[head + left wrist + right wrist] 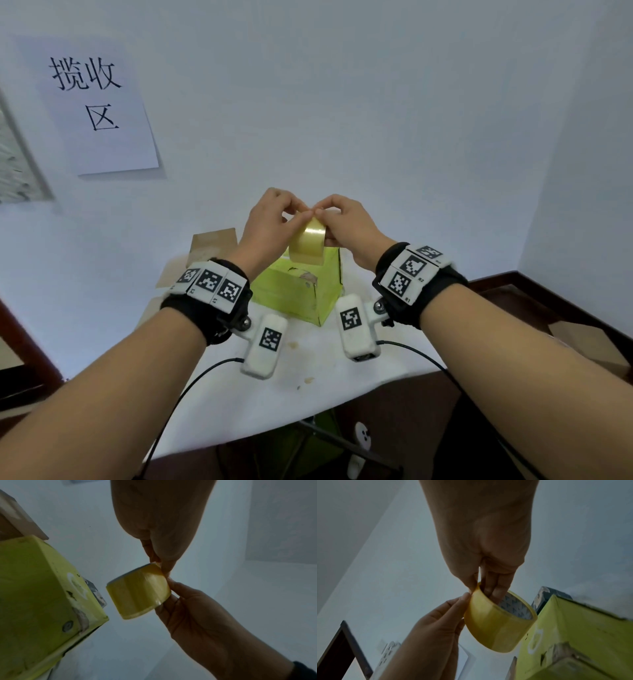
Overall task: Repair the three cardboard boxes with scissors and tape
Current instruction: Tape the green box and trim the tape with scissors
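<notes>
Here two hands (270, 222) (346, 222) pinch one tape roll (307, 245) above one green box (294, 291).

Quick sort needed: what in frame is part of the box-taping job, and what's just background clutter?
In the job:
- tape roll, gripped by right hand, fingers through its core
- left hand, pinching at the roll's top edge
- yellow-green box on the white table
- brown cardboard behind it
- another brown box at far right

Lying about:
- paper sign on the wall
- white object below the table edge

No scissors visible.
</notes>
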`<state>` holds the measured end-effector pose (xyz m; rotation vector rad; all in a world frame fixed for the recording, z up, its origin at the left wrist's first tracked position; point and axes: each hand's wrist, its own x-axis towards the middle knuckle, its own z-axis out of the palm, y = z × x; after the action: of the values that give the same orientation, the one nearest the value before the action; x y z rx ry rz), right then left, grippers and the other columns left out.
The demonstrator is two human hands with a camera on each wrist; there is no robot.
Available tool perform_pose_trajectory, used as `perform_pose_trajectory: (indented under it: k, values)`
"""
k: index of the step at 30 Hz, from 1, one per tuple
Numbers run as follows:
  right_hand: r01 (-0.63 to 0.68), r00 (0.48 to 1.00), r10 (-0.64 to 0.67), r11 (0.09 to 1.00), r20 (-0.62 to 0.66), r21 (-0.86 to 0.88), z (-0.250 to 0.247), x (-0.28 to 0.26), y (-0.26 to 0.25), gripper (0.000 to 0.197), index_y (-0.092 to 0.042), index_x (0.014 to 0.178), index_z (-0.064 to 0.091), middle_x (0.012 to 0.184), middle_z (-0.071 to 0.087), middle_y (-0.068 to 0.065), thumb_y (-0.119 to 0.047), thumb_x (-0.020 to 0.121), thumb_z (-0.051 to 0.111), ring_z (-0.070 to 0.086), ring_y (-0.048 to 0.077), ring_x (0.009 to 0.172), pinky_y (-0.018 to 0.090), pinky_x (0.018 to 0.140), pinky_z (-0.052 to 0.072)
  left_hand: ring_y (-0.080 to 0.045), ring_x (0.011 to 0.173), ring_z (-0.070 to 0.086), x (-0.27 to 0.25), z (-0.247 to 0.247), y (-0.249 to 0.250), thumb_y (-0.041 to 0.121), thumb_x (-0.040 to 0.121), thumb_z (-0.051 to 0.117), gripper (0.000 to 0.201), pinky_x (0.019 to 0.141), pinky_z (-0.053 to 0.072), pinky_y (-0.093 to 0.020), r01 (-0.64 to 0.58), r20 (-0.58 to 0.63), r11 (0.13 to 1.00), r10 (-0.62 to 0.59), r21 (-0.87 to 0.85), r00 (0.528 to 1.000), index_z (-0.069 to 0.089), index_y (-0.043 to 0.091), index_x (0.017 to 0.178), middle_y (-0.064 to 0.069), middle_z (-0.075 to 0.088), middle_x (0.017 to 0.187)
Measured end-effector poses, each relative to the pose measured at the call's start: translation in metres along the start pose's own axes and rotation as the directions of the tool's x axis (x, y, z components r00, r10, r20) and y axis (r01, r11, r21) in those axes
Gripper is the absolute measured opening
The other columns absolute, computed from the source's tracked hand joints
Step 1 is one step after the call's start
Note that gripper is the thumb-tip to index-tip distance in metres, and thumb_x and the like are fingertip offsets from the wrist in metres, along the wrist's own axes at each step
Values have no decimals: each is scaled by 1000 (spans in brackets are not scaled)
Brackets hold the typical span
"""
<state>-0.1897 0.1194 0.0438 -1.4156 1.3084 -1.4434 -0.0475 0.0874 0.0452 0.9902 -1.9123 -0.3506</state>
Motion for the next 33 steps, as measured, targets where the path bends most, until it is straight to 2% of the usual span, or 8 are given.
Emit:
perform_pose_trajectory:
  k: [5, 8, 13, 20, 22, 24, 28, 33]
  values:
    - [61, 995, -75, 980, -69, -187, -7, -1, 2, 14, -24, 82, 60, 86, 65, 11, -24, 93, 53, 62, 27, 75, 43, 74, 56, -5, 95, 58, 8, 5, 6, 31, 88, 68, 24, 72, 39, -6, 62, 76, 998, -64, 31, 995, 69, 14, 104, 3, 51, 118]
    - [75, 994, -95, 951, -54, -301, -14, -2, 4, 13, -23, 86, 63, 91, 63, 3, -25, 93, 53, 55, 19, 82, 39, 78, 49, -9, 102, 59, 10, 8, 9, 34, 87, 68, 50, 81, 44, -19, 148, 159, 988, -153, 42, 975, 53, 18, 132, 4, 46, 126]
    - [99, 991, -130, 893, -41, -439, -19, -4, 4, 18, -17, 97, 66, 88, 60, 0, -27, 95, 50, 49, 17, 86, 29, 72, 36, -11, 88, 67, 10, 11, 13, 21, 89, 66, 14, 70, 47, -13, 203, 256, 973, -170, -108, 952, 73, 18, 101, 2, 72, 95]
    - [3, 998, 21, 909, 53, -417, -15, -7, 11, 23, -21, 110, 58, 128, 53, 0, -35, 92, 58, 49, 16, 118, 25, 86, 38, -14, 77, 57, 14, 17, 4, 14, 83, 71, 6, 80, 52, -30, 358, 264, 917, -307, -175, 914, 75, 14, 87, -10, 69, 86]
    - [-9, 999, 29, 919, 43, -395, -18, -7, 14, 45, -19, 126, 48, 130, 53, 3, -37, 88, 63, 50, 20, 119, 28, 90, 42, -15, 73, 54, 11, 17, 3, 13, 83, 72, 3, 73, 49, -26, 398, 298, 897, -333, -192, 894, 75, 12, 85, -8, 65, 78]
    - [-35, 999, 46, 929, 22, -368, -23, -7, 14, 61, -20, 132, 39, 124, 57, 6, -40, 84, 69, 55, 22, 111, 28, 85, 45, -14, 68, 50, 7, 18, 2, 13, 83, 73, 4, 66, 46, -20, 442, 346, 866, -350, -235, 870, 74, 10, 81, -6, 60, 72]
    - [-45, 998, 56, 919, 16, -392, -29, -7, 14, 57, -18, 123, 46, 113, 57, 1, -46, 81, 70, 56, 17, 101, 27, 78, 44, -10, 61, 49, 3, 20, -2, 15, 84, 72, 11, 59, 45, -15, 461, 372, 842, -347, -280, 861, 71, 9, 75, -3, 58, 67]
    - [-18, 997, 47, 908, 58, -420, -27, -5, 20, 61, 6, 97, 62, 83, 54, 6, -54, 88, 56, 51, 18, 78, 32, 71, 41, -3, 58, 55, 4, 19, -13, 12, 87, 69, 10, 60, 47, -13, 416, 266, 862, -345, -290, 900, 71, 10, 77, 1, 64, 70]
